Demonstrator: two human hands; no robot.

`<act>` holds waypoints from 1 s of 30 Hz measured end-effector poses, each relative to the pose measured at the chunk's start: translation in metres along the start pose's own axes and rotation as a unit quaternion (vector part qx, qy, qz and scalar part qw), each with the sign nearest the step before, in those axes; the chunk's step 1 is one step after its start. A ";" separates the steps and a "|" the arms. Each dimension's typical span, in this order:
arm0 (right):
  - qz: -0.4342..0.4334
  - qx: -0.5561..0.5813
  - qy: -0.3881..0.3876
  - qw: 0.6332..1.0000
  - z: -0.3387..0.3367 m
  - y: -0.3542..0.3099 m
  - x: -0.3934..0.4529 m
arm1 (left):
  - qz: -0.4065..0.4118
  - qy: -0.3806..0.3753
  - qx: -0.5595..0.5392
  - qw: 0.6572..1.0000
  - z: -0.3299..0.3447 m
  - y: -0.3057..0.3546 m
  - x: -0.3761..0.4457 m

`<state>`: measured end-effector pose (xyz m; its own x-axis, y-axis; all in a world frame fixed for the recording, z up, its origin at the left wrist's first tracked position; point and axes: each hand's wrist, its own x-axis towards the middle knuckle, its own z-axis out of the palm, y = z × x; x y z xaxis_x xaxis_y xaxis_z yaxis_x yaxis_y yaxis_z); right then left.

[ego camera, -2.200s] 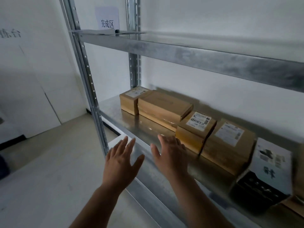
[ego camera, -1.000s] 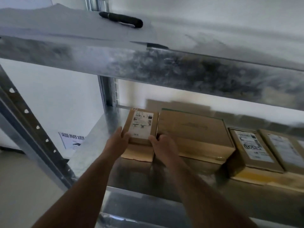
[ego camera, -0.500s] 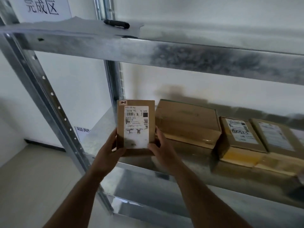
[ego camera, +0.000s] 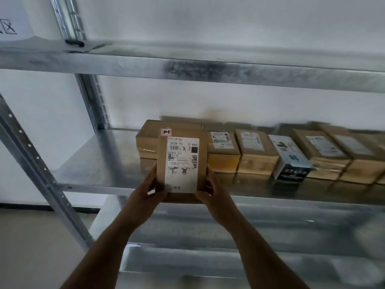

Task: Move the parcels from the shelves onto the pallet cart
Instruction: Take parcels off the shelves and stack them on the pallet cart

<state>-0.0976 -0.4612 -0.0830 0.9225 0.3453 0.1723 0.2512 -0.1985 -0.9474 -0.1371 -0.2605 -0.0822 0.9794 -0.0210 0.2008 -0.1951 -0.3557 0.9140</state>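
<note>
One small brown parcel is held up off the shelf, its white shipping label facing the camera, in front of the shelf's front edge. Two hands grasp it: the left hand curls around its lower left edge at about 8 o'clock of the box, and the right hand curls around its lower right edge at about 4 o'clock, thumbs on the front face. The parcel sits between the two palms, rising above them towards 12 o'clock. Behind it, on the middle shelf, one large brown box lies partly hidden, and to 3 o'clock a row of at least five more parcels runs off the frame, one of them a dark box. One black pen lies on the upper shelf at 11 o'clock.
</note>
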 end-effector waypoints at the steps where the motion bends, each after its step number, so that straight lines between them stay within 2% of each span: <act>1: 0.000 -0.002 0.013 1.000 -0.013 0.002 -0.010 | 0.006 -0.008 0.000 1.000 0.014 0.006 0.000; 7: 0.019 0.003 0.108 0.994 -0.090 0.017 -0.075 | 0.038 -0.083 -0.014 0.996 0.102 0.032 0.007; 13: 0.075 0.006 0.236 0.969 -0.161 0.035 -0.139 | 0.069 -0.161 -0.040 0.984 0.193 0.061 0.017; 16: 0.080 0.007 0.279 0.957 -0.190 0.040 -0.168 | 0.056 -0.186 -0.046 0.980 0.237 0.069 0.022; 19: 0.085 0.004 0.330 0.940 -0.217 0.045 -0.194 | 0.043 -0.219 -0.055 0.973 0.280 0.078 0.031; 24: 0.102 -0.025 0.407 0.907 -0.270 0.056 -0.228 | 0.087 -0.300 -0.068 0.947 0.359 0.104 0.047; 30: 0.116 -0.031 0.476 0.871 -0.350 0.065 -0.250 | 0.109 -0.354 -0.075 0.926 0.458 0.152 0.080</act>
<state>-0.2094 -0.8809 -0.0929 0.7681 -0.6222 0.1511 0.0127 -0.2211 -0.9752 -0.0647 -0.7442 -0.0882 0.6939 -0.7034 0.1541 -0.3461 -0.1381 0.9280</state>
